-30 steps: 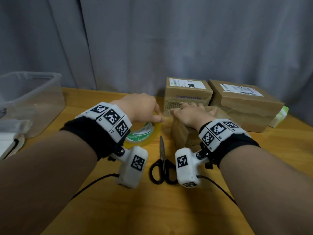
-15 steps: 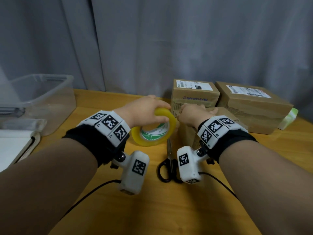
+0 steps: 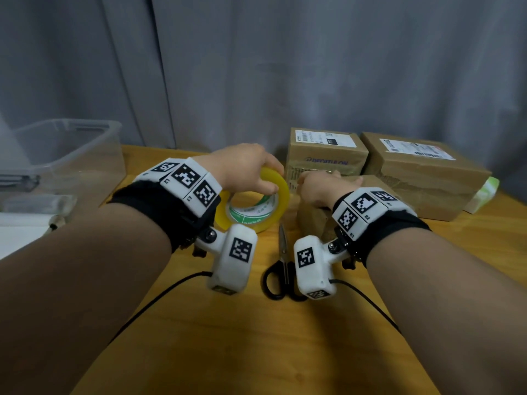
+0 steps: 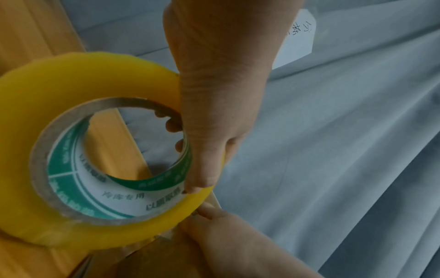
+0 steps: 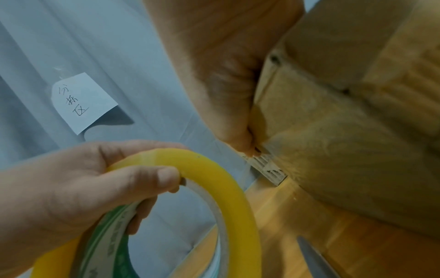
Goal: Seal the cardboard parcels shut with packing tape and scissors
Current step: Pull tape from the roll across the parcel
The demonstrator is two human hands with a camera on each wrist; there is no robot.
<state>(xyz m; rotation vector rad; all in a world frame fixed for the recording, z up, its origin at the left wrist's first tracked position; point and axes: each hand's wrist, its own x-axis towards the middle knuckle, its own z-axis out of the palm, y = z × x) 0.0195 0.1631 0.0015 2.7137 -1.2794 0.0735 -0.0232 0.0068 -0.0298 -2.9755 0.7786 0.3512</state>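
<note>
Hidden: your right hand (image 3: 322, 186) covers the near parcel's (image 3: 312, 220) top; its pinch of the tape end cannot be confirmed.
Tape roll (image 3: 253, 206): glossy yellow ring, gripped by your left hand (image 3: 242, 169), 9 o'clock of parcel.
Scissors (image 3: 281, 269): black loops, partly hidden, 6 o'clock.

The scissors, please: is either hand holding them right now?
No, the scissors lie on the table; the left hand grips the tape roll and the right hand is at the parcel.
</note>
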